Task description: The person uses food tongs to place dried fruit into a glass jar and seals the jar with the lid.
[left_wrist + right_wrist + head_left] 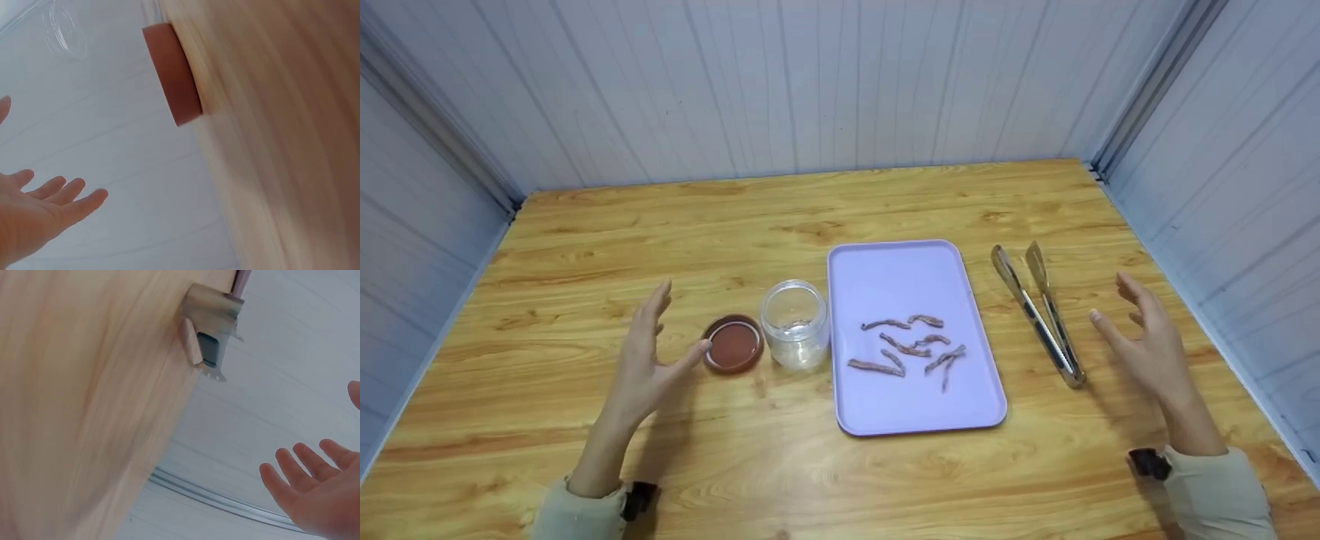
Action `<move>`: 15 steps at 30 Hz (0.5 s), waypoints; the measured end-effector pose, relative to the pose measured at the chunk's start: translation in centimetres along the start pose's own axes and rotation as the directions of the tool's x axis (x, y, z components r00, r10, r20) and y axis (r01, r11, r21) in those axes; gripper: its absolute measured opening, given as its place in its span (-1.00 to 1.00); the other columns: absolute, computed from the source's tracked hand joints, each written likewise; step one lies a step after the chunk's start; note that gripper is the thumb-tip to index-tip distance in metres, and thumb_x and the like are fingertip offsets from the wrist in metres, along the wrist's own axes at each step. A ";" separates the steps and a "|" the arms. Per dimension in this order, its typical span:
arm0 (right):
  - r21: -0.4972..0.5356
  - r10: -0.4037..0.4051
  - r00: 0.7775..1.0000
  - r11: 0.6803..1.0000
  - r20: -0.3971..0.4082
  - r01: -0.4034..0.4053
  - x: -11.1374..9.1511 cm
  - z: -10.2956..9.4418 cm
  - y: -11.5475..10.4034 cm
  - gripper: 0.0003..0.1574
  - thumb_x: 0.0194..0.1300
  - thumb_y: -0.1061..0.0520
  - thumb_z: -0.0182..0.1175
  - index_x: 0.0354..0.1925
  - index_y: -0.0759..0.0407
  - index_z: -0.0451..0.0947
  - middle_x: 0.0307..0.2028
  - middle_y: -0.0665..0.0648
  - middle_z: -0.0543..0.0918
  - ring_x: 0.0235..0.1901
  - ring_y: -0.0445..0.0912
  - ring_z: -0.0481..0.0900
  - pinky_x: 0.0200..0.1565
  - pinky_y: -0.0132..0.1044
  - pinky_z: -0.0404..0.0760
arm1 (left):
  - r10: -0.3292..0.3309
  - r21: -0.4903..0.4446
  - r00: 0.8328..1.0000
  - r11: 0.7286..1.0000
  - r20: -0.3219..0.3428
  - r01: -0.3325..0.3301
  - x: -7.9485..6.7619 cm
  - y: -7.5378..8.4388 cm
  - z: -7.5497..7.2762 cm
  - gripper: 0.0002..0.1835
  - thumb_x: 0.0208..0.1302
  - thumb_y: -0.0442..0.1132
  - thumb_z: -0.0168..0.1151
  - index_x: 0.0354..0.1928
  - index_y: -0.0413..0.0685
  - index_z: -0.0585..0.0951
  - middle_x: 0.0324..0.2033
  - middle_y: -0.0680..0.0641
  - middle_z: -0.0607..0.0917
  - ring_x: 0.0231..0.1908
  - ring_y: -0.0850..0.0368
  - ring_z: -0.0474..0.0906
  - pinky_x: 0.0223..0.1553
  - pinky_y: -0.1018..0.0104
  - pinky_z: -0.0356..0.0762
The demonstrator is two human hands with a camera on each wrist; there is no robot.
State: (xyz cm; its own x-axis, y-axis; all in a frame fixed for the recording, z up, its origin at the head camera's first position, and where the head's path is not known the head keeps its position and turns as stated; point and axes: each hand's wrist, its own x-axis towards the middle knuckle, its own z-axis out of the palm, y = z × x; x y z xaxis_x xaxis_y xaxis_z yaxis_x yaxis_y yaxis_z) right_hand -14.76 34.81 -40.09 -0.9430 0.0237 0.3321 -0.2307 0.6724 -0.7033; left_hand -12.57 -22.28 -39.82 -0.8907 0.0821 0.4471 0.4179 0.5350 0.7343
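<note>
Layout of the work about a lavender, shallow, rectangular tray (896, 281), the reference for all positions. On the tray, in its middle and nearer part, lie the crooked, brown, root-like strips (906, 349), some crossing or touching. Just left of the tray an open, clear, cylindrical jar (799, 352) stands upright; whether it touches the tray's rim cannot be told. Farther left lies a reddish-brown, round, shallow lid (735, 346), and beyond it the left hand (649, 367) is raised, fingers spread, holding nothing. Right of the tray rest silver metal tongs (1041, 328) with dark inlays, arms apart and tips directed away from the person; beyond them the right hand (1151, 349) is likewise spread and bare. Probable hazards: the jar, close against the tray's left side, could topple if a sleeve or a shifted tray nudged it; the thin, curved strips could twist out of a one-sided grip; crossed pieces could drag one another along; and a tilt of the tray could send strips over its low rim.
</note>
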 end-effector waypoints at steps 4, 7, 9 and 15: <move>0.021 0.027 1.000 0.999 0.000 -0.027 0.1 0.2 0.0 -0.21 0.18 0.10 0.16 0.29 0.19 0.06 0.15 0.29 0.25 0.09 0.15 0.22 -0.01 0.10 0.26 | -0.025 -0.113 0.999 0.993 0.021 0.027 0.2 0.6 0.8 -0.12 -0.01 -0.34 0.32 0.32 -0.06 0.05 0.24 -0.10 0.14 0.19 -0.06 0.09 0.05 -0.11 0.16; 0.052 0.030 1.000 0.998 0.007 -0.031 0.1 0.3 0.6 -0.23 0.18 0.10 0.16 0.28 0.20 0.09 0.14 0.24 0.28 0.09 0.06 0.25 -0.01 0.01 0.29 | -0.041 -0.170 0.998 0.984 0.047 0.048 0.3 0.9 1.4 -0.12 -0.01 -0.34 0.32 0.33 -0.03 0.05 0.24 -0.10 0.15 0.19 -0.05 0.10 0.03 -0.09 0.21; 0.074 0.036 0.999 0.997 0.008 -0.036 0.2 0.5 0.9 -0.26 0.18 0.11 0.16 0.26 0.19 0.12 0.13 0.23 0.31 0.08 0.01 0.27 -0.01 -0.08 0.32 | -0.046 -0.207 0.997 0.976 0.068 0.059 0.4 1.1 1.8 -0.12 -0.01 -0.34 0.32 0.33 -0.01 0.05 0.24 -0.10 0.15 0.19 -0.06 0.11 0.02 -0.09 0.22; 0.059 0.065 0.997 0.996 0.046 -0.068 0.2 0.6 0.5 -0.25 0.18 0.09 0.16 0.26 0.24 0.12 0.09 0.27 0.33 0.03 0.00 0.32 -0.09 -0.28 0.38 | -0.068 -0.280 0.989 0.955 0.133 0.103 0.8 2.6 2.6 -0.11 -0.02 -0.38 0.32 0.33 -0.06 0.03 0.23 -0.15 0.14 0.18 -0.10 0.11 0.06 0.00 0.22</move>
State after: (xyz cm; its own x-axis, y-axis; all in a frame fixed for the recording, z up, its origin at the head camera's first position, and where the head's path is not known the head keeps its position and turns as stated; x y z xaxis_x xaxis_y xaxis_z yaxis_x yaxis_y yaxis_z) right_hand -15.24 34.71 -40.70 -0.9660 0.0338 0.2564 -0.1798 0.6247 -0.7599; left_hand -12.63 -18.61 -38.88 -0.9329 0.1566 0.3242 0.3569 0.2839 0.8899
